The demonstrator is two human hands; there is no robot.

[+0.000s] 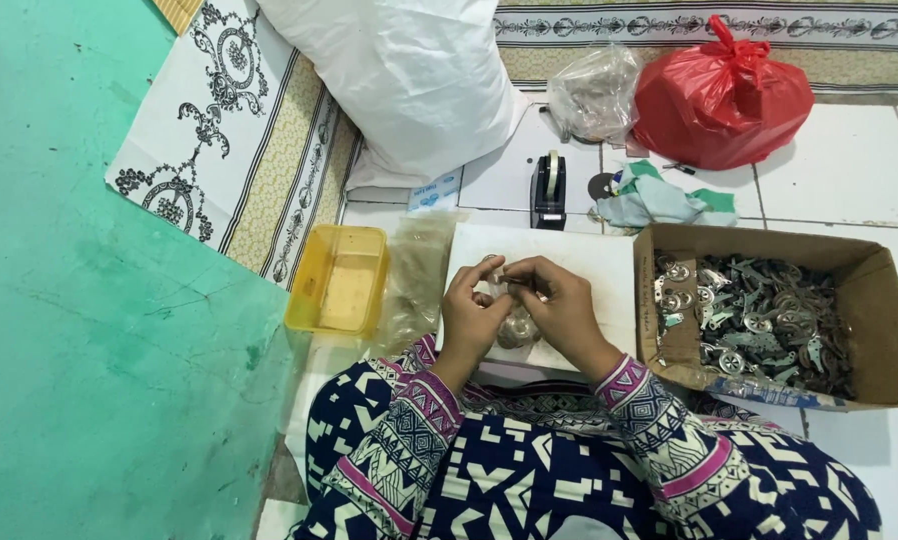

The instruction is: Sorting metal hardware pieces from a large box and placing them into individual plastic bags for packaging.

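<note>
Both the left hand (472, 312) and right hand (559, 305) pinch a small clear plastic bag of metal parts (514, 318) over a white flat board (589, 262). Right lies a brown cardboard box of metal pieces (874, 300); left, a yellow plastic tub (339, 280); beyond, a black tape dispenser (548, 190).

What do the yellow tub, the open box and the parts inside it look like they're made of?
Yellow tub: likely plastic, translucent and glossy. Open box: brown corrugated cardboard, matte, with folded flaps. Parts: apparently stamped metal, grey with silvery glints.
</note>
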